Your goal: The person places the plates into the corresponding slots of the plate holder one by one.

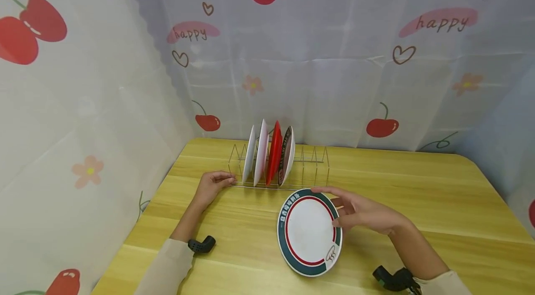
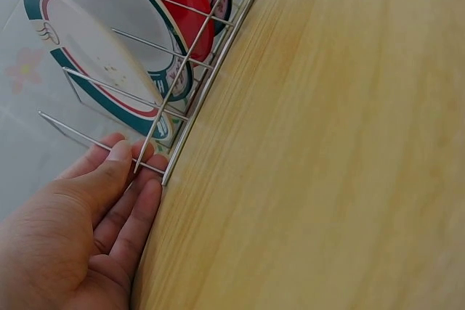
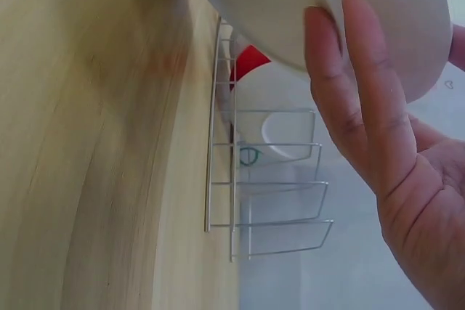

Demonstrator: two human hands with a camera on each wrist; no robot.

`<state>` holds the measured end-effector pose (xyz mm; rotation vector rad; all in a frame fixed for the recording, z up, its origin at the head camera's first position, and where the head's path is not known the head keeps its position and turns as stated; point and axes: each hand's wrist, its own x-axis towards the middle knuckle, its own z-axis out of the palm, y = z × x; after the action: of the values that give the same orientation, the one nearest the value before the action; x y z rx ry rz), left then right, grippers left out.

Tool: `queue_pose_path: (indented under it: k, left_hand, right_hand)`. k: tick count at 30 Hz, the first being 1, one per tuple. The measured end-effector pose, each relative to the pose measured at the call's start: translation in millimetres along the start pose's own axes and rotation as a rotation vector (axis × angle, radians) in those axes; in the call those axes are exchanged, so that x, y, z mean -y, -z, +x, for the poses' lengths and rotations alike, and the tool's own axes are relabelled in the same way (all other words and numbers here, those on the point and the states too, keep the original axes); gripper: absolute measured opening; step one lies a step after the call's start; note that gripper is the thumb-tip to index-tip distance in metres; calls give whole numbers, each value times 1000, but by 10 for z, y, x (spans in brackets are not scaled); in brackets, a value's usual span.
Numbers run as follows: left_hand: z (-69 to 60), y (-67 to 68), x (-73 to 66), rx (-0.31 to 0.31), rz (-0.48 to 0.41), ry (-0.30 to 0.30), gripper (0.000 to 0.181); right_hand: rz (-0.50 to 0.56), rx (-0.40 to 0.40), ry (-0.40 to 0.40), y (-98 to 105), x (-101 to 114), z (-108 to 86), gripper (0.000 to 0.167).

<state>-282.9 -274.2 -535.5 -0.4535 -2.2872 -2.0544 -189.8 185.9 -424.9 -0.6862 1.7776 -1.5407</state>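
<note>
My left hand [image 1: 214, 188] pinches the left front end of a wire dish rack [image 2: 216, 70], thumb and fingertips about the metal rod. In my right hand [image 1: 365, 211] is a white plate [image 1: 309, 230] with a green rim and a red ring. I hold it by its right edge, face toward the head camera and tilted, in front of the rack. The right wrist view shows two of my fingers [image 3: 370, 56] spread against its pale underside. Standing on edge in the rack are two white plates [image 1: 249, 155], a red plate [image 1: 274, 153] and a dark-rimmed patterned plate [image 1: 286, 155].
The rack stands on a wood-grain table [image 1: 401, 188] toward its back edge. Several wire slots show at the rack's right end. A pale curtain [image 1: 317, 86] with cherry prints hangs behind the table and along its sides.
</note>
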Motion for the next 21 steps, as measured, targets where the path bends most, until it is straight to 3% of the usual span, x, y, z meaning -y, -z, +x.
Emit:
queue_pose_path:
  k: [7, 21]
  left_hand:
    - [1, 3, -7, -1, 18, 6, 19]
    - [2, -7, 27, -9, 24, -2, 18]
  right_hand:
    - [78, 12, 118, 33, 5, -3, 74]
    - [-26, -294, 270, 21, 207, -115, 79]
